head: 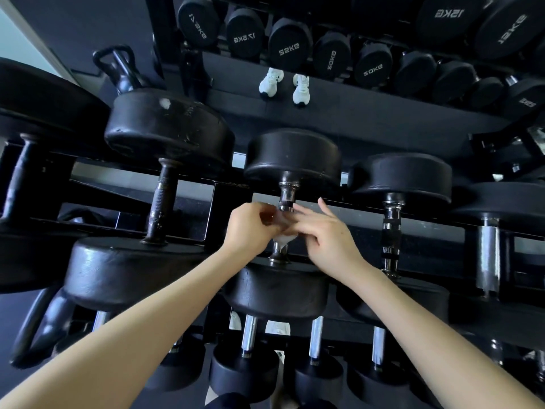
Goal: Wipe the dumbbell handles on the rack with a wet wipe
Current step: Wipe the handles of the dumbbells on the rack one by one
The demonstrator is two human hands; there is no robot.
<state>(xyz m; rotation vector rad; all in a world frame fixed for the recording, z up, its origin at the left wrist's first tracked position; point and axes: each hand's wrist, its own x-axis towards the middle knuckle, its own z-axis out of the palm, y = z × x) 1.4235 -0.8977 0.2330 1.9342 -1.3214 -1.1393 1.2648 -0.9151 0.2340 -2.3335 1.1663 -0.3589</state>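
Item 1, wet wipe [280, 240]: white and crumpled, wrapped around the middle of a dumbbell handle [286, 193]. Only a small fold shows below my fingers.

Item 2, dumbbell handle: chrome and short, with bare metal visible above and below the wipe. It belongs to a black round-headed dumbbell [292, 156] lying across the two rails of the rack [212, 214], about midway along the top tier.

Item 3, left hand [246, 228]: fingers curled in, pinching the wipe against the left side of the handle.

Item 4, right hand [326, 233]: thumb and inner fingers closed on the wipe from the right side, touching the left hand's fingertips. The forefinger is lifted and nearly straight beside the handle. Both forearms are bare and reach in from the near edge.

Item 5, left neighbour [163, 199]: a larger scuffed black dumbbell with a dark knurled handle, just beside the one being wiped.

Item 6, right neighbour [390, 228]: a black dumbbell with a chrome handle banded by dark rings.

Item 7, end dumbbell [489, 255]: it has a plain chrome handle and sits towards the rack's right end.

Item 8, lower tier [249, 335]: a row of smaller black dumbbells with slim chrome handles, below the near rail.

Item 9, kettlebell [41, 323]: black, at the rack's near left corner.

Item 10, far row [290, 42]: black dumbbell ends beyond the far rail, with weight lettering that reads reversed.

Item 11, white shoes [271, 82]: a pair on a dark surface below that row.
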